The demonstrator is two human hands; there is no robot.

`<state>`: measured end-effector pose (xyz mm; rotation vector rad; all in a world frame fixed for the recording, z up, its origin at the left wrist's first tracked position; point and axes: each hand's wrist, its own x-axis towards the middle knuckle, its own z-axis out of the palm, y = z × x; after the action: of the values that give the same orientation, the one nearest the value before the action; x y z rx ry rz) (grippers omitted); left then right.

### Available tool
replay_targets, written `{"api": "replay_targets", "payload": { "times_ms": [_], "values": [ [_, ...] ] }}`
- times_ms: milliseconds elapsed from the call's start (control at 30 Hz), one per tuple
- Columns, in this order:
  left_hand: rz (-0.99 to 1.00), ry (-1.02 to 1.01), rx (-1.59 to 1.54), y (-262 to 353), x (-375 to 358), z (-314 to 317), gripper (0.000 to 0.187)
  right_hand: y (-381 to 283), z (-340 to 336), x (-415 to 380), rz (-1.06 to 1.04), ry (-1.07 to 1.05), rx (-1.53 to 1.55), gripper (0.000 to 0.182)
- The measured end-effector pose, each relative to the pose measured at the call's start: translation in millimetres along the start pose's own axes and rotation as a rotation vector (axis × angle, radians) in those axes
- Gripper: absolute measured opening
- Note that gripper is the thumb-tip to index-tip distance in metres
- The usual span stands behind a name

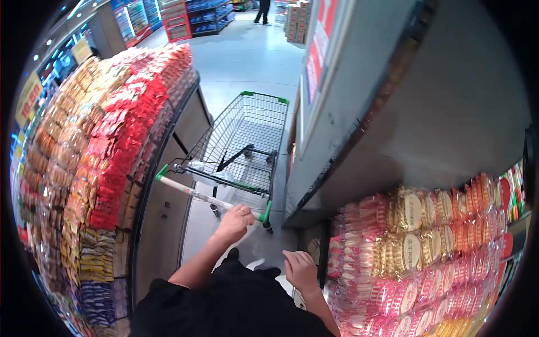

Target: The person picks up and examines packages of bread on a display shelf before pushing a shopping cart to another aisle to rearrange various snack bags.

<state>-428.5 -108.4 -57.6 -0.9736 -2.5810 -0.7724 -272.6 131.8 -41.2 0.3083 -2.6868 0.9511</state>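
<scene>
A wire shopping cart (pixel 247 135) with green corners stands in front of me, its basket showing bare wire apart from some clear plastic near the handle end. My left hand (pixel 237 220) is closed around the right part of the cart's pale handle bar (pixel 193 194). Lower and to the right, my right hand (pixel 300 268) hangs off the cart near the packaged snacks (pixel 412 253), touching nothing that I can see. Its fingers are bent, and the palm side is hidden.
Heaped wrapped snacks (pixel 120 135) fill a long display on the left. A grey pillar (pixel 337 101) rises to the right of the cart. Farther off are blue shelves (pixel 208 17), stacked boxes (pixel 297 22) and a person's dark-clothed legs (pixel 263 11) on the pale floor.
</scene>
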Motion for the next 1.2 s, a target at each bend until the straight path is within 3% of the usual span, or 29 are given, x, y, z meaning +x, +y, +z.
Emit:
{"api": "replay_targets", "payload": {
  "times_ms": [67,200,400,467,600,667,700,767,867,1200],
  "values": [
    [-0.146,-0.126,0.035,-18,-12,-24,0.010,1,14,11,-0.077,-0.084,0.013,0.028],
    [-0.201,0.059,-0.057,-42,-37,-47,0.014,-16,42,45,-0.108,-0.205,-0.013,0.035],
    [-0.253,0.145,-0.075,-83,-85,-86,0.014,-56,114,106,-0.201,-0.229,-0.068,0.059],
    [-0.277,0.177,-0.084,-96,-106,-103,0.014,-61,143,123,-0.178,-0.296,-0.158,0.072],
    [-0.314,0.284,-0.083,-119,-149,-137,0.015,-59,202,161,-0.101,-0.323,-0.282,0.080],
    [-0.358,0.266,-0.046,-130,-175,-151,0.014,-52,229,177,0.003,-0.376,-0.163,0.063],
    [-0.386,0.277,-0.047,-135,-187,-157,0.014,-53,240,185,-0.020,-0.389,-0.159,0.063],
    [-0.437,0.304,-0.035,-143,-209,-171,0.014,-58,261,199,0.189,-0.515,-0.399,0.039],
    [-0.476,0.339,-0.033,-157,-233,-188,0.014,-54,278,209,0.149,-0.421,-0.502,0.029],
    [-0.543,0.192,0.093,-203,-249,-200,0.020,-74,292,177,0.108,-0.364,-0.551,0.026]
  ]
}}
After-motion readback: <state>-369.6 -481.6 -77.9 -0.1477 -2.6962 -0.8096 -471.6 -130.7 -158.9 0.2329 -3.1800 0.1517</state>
